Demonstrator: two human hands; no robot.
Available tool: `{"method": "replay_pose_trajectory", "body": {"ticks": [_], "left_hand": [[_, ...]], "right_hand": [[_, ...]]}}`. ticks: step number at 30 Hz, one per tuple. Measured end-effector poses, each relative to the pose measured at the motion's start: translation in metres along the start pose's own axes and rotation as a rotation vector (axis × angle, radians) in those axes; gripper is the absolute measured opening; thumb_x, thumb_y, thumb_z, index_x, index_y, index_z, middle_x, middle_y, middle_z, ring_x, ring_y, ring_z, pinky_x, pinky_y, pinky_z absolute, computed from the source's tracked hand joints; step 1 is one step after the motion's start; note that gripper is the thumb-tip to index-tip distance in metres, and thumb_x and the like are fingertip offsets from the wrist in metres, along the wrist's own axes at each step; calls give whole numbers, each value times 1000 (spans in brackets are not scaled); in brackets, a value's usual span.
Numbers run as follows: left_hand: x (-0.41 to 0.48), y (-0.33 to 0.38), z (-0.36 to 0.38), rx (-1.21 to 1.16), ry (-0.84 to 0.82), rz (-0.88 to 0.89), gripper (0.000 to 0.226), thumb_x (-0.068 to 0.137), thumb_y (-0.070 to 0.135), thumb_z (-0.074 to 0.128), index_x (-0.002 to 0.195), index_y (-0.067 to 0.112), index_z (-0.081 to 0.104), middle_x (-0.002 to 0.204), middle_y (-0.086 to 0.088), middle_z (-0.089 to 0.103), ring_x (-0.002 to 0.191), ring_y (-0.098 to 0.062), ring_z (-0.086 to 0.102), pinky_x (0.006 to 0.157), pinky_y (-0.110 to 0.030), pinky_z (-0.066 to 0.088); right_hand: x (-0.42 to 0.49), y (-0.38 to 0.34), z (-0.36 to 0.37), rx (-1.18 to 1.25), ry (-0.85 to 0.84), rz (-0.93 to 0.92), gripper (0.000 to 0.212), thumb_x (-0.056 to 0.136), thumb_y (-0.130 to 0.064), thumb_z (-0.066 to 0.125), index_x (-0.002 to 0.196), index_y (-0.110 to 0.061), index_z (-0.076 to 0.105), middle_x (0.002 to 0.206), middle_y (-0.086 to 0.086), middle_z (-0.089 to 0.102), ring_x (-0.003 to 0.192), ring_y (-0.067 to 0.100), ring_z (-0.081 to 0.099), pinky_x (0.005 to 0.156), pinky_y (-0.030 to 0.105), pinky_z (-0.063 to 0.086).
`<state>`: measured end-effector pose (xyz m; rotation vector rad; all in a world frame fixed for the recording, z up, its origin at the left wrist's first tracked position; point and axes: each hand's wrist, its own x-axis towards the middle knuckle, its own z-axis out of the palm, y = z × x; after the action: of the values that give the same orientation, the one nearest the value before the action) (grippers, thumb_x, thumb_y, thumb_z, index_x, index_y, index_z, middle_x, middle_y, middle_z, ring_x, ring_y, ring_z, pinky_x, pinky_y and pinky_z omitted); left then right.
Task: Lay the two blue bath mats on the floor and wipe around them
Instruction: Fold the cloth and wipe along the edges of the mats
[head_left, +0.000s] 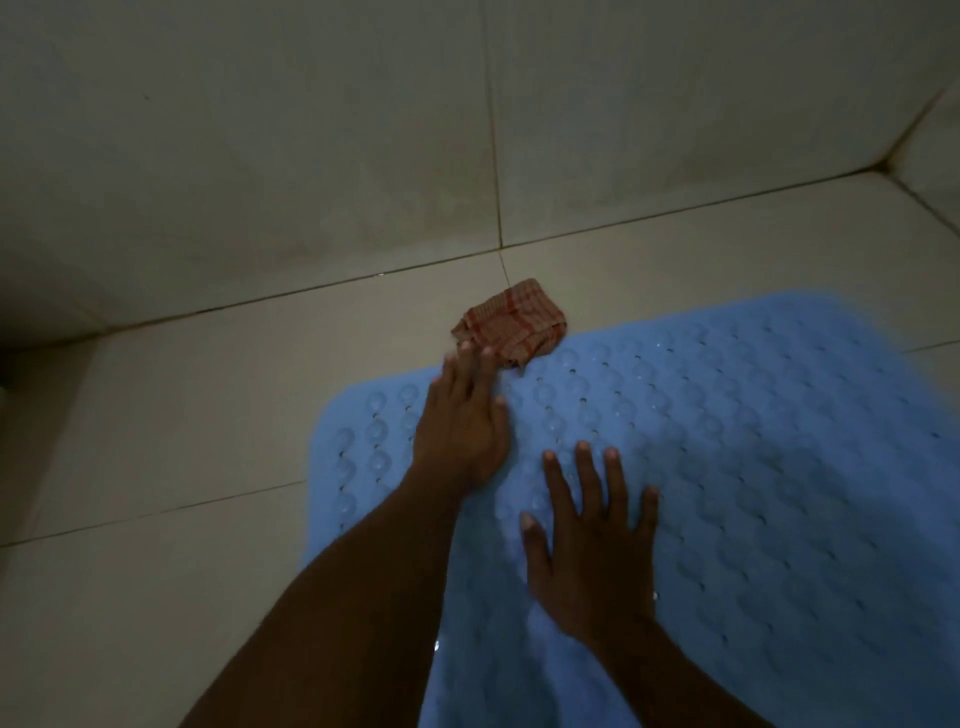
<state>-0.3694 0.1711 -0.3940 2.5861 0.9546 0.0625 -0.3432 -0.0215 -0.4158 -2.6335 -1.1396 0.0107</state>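
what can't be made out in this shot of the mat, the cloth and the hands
Head view, the only one:
The blue bath mat runs off the frame's right and bottom edges, so its full outline is cut off.
A second mat: none shows, and where it is cannot be told.
The left hand is blurred at its tips, so contact with the checked cloth is unclear.
Dim light hides whether the floor is wet or dirty.

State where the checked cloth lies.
Head view, centre: the checked cloth lies on the floor at the blue mat's far edge, just beyond the left hand.
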Motion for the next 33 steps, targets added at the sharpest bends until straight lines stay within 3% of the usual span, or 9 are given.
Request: {"method": "replay_pose_trajectory", "body": {"ticks": [2, 5, 8, 12, 16, 18, 25, 33], "left_hand": [[-49, -5, 12, 89, -14, -55, 71, 99, 48, 4, 163, 18, -3, 169, -6, -14, 156, -23, -18, 127, -44, -3], [-59, -8, 24, 148, 59, -69, 68, 102, 48, 10, 163, 22, -3, 170, -2, -13, 155, -19, -18, 127, -44, -3], [-55, -9, 25, 161, 76, -63, 66, 104, 47, 17, 163, 23, -1, 171, -1, -10, 156, -18, -16, 127, -43, -2], [-54, -10, 22, 146, 52, -49, 67, 103, 49, 16, 163, 24, -1, 171, -1, -9, 156, -17, -16, 127, -44, 0], [-47, -12, 22, 144, 59, -41, 66, 104, 48, 20, 163, 25, 1, 171, -1, -6, 157, -18, -13, 128, -44, 1], [-46, -13, 22, 140, 75, -38, 66, 105, 48, 22, 163, 26, 1, 171, 0, -6, 157, -17, -13, 128, -43, 0], [-48, -11, 23, 140, 71, -56, 66, 104, 49, 18, 163, 28, -1, 171, 2, -7, 157, -16, -13, 128, -44, 2], [-68, -5, 24, 157, 47, -97, 67, 102, 53, 9, 162, 29, -7, 171, 2, -12, 155, -14, -19, 128, -45, 1]], "right_hand": [[1, 2, -4, 48, 34, 45, 55, 89, -45, 47, 141, -31, 55, 155, 1, 47, 148, 28, 35, 114, 60, 26], [24, 14, -21, 223, 167, 91, 43, 83, -36, 45, 120, -27, 66, 129, -1, 64, 123, 27, 57, 95, 44, 37], [83, 15, -30, 221, 235, -72, 47, 86, -32, 48, 127, -15, 64, 135, 8, 60, 129, 31, 51, 98, 44, 38], [174, -12, -24, 81, 36, -376, 60, 92, -30, 44, 147, -8, 45, 159, 14, 38, 150, 34, 28, 117, 56, 27], [209, -5, 0, -26, -213, -526, 60, 100, -33, 35, 155, -11, 33, 164, 13, 28, 153, 34, 20, 122, 53, 14], [212, 0, 5, 8, -272, -530, 61, 101, -39, 23, 157, -16, 29, 166, 9, 24, 154, 29, 19, 124, 49, 11], [244, 43, -19, 110, -390, -383, 51, 107, -25, 36, 157, -19, 28, 168, 5, 18, 155, 25, 14, 126, 46, 13], [250, 93, -39, 156, -371, -269, 48, 106, -24, 39, 154, -22, 38, 166, 4, 25, 154, 26, 20, 126, 42, 14]]}}
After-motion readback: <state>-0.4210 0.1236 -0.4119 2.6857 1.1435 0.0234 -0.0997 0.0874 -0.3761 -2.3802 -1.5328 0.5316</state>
